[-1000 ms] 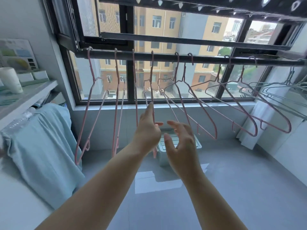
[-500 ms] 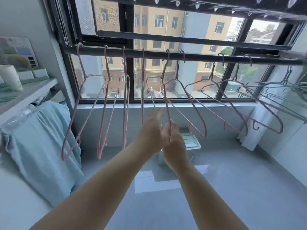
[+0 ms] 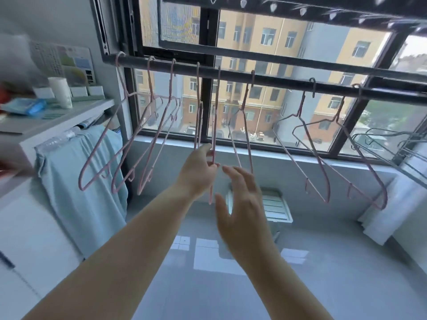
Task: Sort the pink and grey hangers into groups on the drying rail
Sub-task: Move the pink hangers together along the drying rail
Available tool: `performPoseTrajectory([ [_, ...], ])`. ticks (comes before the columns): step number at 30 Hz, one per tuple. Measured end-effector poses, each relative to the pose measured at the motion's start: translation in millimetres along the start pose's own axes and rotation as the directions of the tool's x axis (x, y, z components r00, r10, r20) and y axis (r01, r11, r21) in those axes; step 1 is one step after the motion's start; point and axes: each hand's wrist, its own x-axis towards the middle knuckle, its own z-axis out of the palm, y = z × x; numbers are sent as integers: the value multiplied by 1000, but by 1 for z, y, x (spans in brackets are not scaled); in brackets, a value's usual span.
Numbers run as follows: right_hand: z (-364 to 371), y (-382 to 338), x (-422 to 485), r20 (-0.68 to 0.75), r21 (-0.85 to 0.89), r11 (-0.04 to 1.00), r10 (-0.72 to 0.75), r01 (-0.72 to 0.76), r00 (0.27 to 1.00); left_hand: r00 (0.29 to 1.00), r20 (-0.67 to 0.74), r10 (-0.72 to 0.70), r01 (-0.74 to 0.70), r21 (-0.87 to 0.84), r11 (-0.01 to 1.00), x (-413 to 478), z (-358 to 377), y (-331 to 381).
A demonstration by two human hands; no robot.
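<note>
While the left hand (image 3: 198, 174) pinches a pink hanger (image 3: 215, 116), the right hand (image 3: 242, 204) hovers.
Its fingers are spread, empty, just right of the hanger.

Blue towel (image 3: 83, 181), white cup (image 3: 60, 92)

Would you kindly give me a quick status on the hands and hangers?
Left hand pinching an edge-on pink hanger on the rail. Right hand open, empty, just beside it. Grey hangers bunched far right. Nothing blocking.
</note>
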Motion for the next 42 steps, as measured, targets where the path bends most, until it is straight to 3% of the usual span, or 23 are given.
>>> performPoseTrajectory([
  [2,-22,10,-2,-234,-3,1000,-28,28,972,1000,-24,-8,9,29,1000,-3,7,3],
  [3,-30,17,1,-270,23,1000,26,-21,962,999,-32,-17,18,43,999,-4,11,4],
  [4,-35,24,6,-243,72,993,112,-97,964,999,-38,-25,27,58,998,-5,14,6],
  [7,-35,47,27,85,150,919,355,-365,931,998,-45,-46,51,104,993,-13,25,13],
  [10,-27,57,40,265,266,853,383,-449,885,997,-16,-74,75,146,986,-26,35,14],
  [13,-27,61,45,222,396,833,322,-387,920,997,25,-77,70,209,975,-40,41,8],
  [19,-38,60,61,58,588,747,344,-310,937,991,67,-114,87,322,943,-54,40,2],
  [24,-42,68,89,117,633,683,381,-365,917,998,-6,-62,61,293,954,-66,32,10],
  [29,-39,96,101,249,683,535,470,-497,847,997,-56,-51,64,258,964,-78,26,16],
  [33,-31,111,72,323,640,473,549,-605,771,954,-251,162,-109,213,971,-87,36,30],
  [34,-29,116,58,326,629,465,569,-623,755,951,-244,189,-148,177,973,-89,40,33],
  [35,-28,123,41,322,630,451,589,-632,741,966,-173,194,-175,118,977,-92,45,34],
  [37,-27,142,7,293,660,411,630,-629,719,982,121,147,-151,26,988,-97,57,31],
  [39,-31,162,-26,255,683,365,693,-633,675,917,398,32,-76,94,993,-100,73,19],
  [42,-43,186,-68,299,729,218,751,-649,588,874,469,-130,19,236,972,-103,98,-14],
])
